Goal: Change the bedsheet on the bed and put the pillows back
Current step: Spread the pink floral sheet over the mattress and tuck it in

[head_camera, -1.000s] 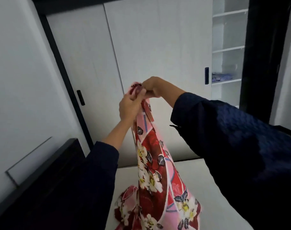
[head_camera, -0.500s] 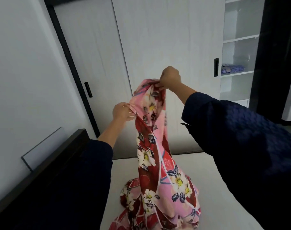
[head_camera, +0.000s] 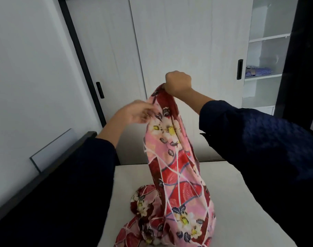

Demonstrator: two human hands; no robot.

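The right hand (head_camera: 178, 82) is a tight fist. It grips the top of the sheet (head_camera: 170, 157) and holds it up high. The sheet hangs down from the fist in a long bunch. Its bottom end sits in a heap on the bed (head_camera: 232, 193), far below the hand. I think the hand is up high so the cloth can fall loose and open out.

The left hand (head_camera: 136, 112) is lower than the right hand and near it, on its left side. Its fingers reach to the edge of the sheet and seem to touch it. The hand is blurry, so I cannot tell if it pinches the cloth or only feels along it. My guess is that it wants an edge or a corner, so both hands can pull the sheet wide.

The white bed top shows all around the heap, so the sheet is not spread yet. No pillows show.

Behind the hands are white doors (head_camera: 187, 41). Off to the right of the right hand is a shelf (head_camera: 262, 76) with a blue cloth (head_camera: 259, 70) on it.
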